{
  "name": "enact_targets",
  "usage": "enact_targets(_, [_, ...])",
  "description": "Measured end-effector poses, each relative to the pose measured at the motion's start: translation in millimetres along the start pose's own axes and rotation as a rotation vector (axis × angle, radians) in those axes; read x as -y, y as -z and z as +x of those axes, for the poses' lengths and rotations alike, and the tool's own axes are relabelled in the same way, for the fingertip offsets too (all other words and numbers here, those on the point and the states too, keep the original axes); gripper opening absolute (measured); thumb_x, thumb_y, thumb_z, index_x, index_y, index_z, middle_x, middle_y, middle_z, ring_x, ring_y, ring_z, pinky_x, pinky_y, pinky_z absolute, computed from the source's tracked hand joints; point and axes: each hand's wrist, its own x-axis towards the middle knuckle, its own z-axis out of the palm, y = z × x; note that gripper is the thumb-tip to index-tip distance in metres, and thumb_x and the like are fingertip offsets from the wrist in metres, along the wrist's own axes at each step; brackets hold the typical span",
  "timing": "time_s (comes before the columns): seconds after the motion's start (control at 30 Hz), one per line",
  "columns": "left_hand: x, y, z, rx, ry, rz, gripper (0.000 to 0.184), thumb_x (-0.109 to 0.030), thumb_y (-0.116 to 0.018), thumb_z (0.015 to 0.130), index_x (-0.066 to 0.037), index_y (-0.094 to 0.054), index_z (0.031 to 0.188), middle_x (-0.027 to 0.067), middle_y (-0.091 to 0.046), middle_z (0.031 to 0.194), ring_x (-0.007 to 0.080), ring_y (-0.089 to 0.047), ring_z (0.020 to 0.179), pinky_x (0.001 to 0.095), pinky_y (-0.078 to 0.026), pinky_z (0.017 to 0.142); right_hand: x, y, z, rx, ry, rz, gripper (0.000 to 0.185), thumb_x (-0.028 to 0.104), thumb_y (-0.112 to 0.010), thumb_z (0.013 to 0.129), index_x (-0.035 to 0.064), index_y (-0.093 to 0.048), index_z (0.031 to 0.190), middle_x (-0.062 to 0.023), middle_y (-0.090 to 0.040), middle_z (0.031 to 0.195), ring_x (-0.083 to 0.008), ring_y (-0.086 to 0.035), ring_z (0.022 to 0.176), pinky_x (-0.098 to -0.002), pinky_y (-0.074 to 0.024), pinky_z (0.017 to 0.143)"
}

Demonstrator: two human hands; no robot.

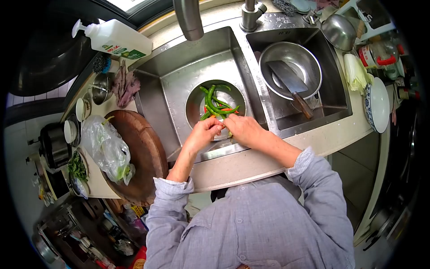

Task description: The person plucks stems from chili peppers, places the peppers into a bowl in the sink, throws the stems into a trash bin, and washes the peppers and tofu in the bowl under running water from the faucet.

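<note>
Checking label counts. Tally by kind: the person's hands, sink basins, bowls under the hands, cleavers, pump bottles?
Hands: 2 (left hand, right hand)
Sink basins: 2
Bowl under the hands: 1
Cleaver: 1
Pump bottle: 1
Total: 7

Bare steel in the left sink basin (174,95) left passing room behind and to the left of the metal bowl (194,104), whose near rim was blocked by the left hand (207,131) and right hand (244,130). The faucet spout (188,21) obstructed the back edge, and rightward the sink divider (259,80) stood in the way. Beyond it, a larger steel bowl (312,62) and a cleaver (289,77), its handle past the rim, narrowed the right basin.
</note>
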Motion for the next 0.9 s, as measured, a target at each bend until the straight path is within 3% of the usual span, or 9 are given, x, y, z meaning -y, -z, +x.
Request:
enact_targets(0.13, [22.0,-13.1,-4.0,-0.011,-0.083,-0.038,0.013,-0.016,-0.054,0.088,-0.006,-0.060,0.094,-0.0044,-0.056,0.073,0.0015,-0.041,0.054,0.0169,-0.034,0.047,5.9,-3.4,-7.8,0.058,-0.126,0.120,0.017,0.016,-0.057,0.074,0.0021,-0.052,0.082,-0.0161,-0.058,0.074,-0.0322,-0.060,0.068,-0.0412,-0.0486,0.059])
enact_targets(0.23, [14.1,-13.4,-6.3,0.043,-0.001,-0.229,0.013,-0.016,-0.054,0.088,-0.006,-0.060,0.094,-0.0029,-0.057,0.074,0.0023,-0.044,0.055,0.0166,-0.036,0.047,9.2,-4.3,-7.8,0.005,-0.413,0.346,0.014,0.010,-0.056,0.075,-0.0007,-0.054,0.082,-0.0132,-0.059,0.072,-0.0279,-0.060,0.068,-0.0390,-0.0457,0.056])
enact_targets(0.33, [13.8,-11.7,2.0,0.084,0.017,-0.456,0.013,-0.016,-0.054,0.088,-0.006,-0.060,0.094,-0.0015,-0.059,0.075,0.0031,-0.047,0.055,0.0166,-0.038,0.047,-7.0,-24.9,-5.0,-0.154,-0.693,0.780,0.023,0.018,-0.057,0.074,-0.0034,-0.055,0.082,-0.0128,-0.059,0.065,-0.0210,-0.060,0.063,-0.0356,-0.0470,0.060])
enact_targets(0.4, [12.6,-11.4,10.5,0.092,0.042,-0.581,0.013,-0.016,-0.054,0.088,-0.006,-0.060,0.094,-0.0005,-0.060,0.076,0.0037,-0.048,0.055,0.0166,-0.039,0.048,-13.5,-33.1,-6.7,-0.245,-0.800,1.023,0.018,0.016,-0.053,0.078,-0.0009,-0.055,0.082,-0.0042,-0.054,0.059,-0.0109,-0.052,0.052,-0.0275,-0.0415,0.046])
enact_targets(0.47, [16.7,-6.0,25.6,-0.053,0.068,-0.384,0.014,-0.015,-0.056,0.087,-0.004,-0.062,0.092,0.0005,-0.061,0.076,0.0058,-0.052,0.056,0.0192,-0.043,0.051,-4.1,-6.4,-2.6,-0.235,-0.940,1.252,0.015,0.016,-0.052,0.081,0.0010,-0.055,0.081,-0.0010,-0.051,0.057,-0.0076,-0.047,0.046,-0.0238,-0.0370,0.039])
enact_targets(0.57, [43.0,9.3,47.1,-0.212,-0.108,0.616,0.012,-0.014,-0.059,0.078,-0.005,-0.065,0.084,0.0079,-0.065,0.076,0.0211,-0.062,0.069,0.0332,-0.049,0.063,-7.4,-0.4,-5.0,-0.435,-0.936,1.414,0.010,0.012,-0.050,0.084,0.0035,-0.054,0.082,0.0028,-0.046,0.055,-0.0036,-0.038,0.040,-0.0192,-0.0289,0.034])
enact_targets(0.67, [51.1,-7.2,63.4,-0.059,-0.151,0.986,0.014,-0.016,-0.055,0.078,-0.009,-0.065,0.084,0.0110,-0.064,0.079,0.0272,-0.063,0.072,0.0379,-0.049,0.066,-8.0,-1.5,-6.2,-0.473,-0.917,1.402,0.008,0.009,-0.049,0.085,0.0037,-0.055,0.084,0.0034,-0.046,0.055,-0.0030,-0.038,0.040,-0.0190,-0.0285,0.034])
enact_targets(0.8, [61.6,-24.6,95.5,-0.153,-0.231,1.257,0.020,-0.018,-0.054,0.077,-0.017,-0.062,0.095,0.0103,-0.064,0.074,0.0247,-0.064,0.071,0.0381,-0.050,0.057,-9.2,-1.5,-3.2,-0.516,-0.923,1.388,0.008,0.009,-0.051,0.085,0.0035,-0.056,0.086,0.0040,-0.047,0.056,-0.0021,-0.038,0.041,-0.0187,-0.0287,0.035])
enact_targets(0.9, [68.5,-25.2,112.8,-0.130,-0.326,1.406,0.013,-0.014,-0.055,0.076,-0.011,-0.057,0.088,0.0093,-0.063,0.072,0.0237,-0.064,0.067,0.0353,-0.050,0.053,-10.2,-3.8,-3.5,-0.542,-0.919,1.390,0.008,0.010,-0.052,0.084,0.0038,-0.057,0.085,0.0041,-0.047,0.056,-0.0021,-0.038,0.041,-0.0186,-0.0291,0.035])
